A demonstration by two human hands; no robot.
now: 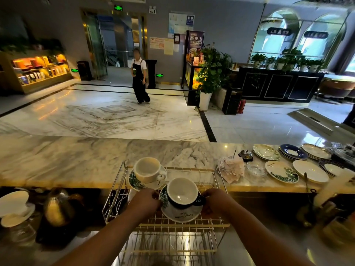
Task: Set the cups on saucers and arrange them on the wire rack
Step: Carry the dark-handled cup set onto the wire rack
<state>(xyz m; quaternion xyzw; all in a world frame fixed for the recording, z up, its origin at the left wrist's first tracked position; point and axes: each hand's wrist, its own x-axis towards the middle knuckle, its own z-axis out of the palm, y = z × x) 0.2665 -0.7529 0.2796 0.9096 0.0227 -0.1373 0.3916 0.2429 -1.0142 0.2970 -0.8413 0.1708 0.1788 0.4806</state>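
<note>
A dark blue cup [182, 194] with a white inside stands on a white leaf-print saucer [181, 215] on top of the wire rack [172, 233]. My left hand [147, 201] grips the saucer's left rim. My right hand [213, 200] holds the right side, at the cup's handle. Behind it to the left, a white cup [148, 169] sits upright on another leaf-print saucer [137, 182] at the rack's far left corner.
On the marble counter [86, 160] to the right lie several loose saucers [281, 171], a glass ashtray [256, 168], a service bell [245, 155] and paper slips. A metal kettle [59, 207] and white dishes stand lower left. A person stands across the lobby floor.
</note>
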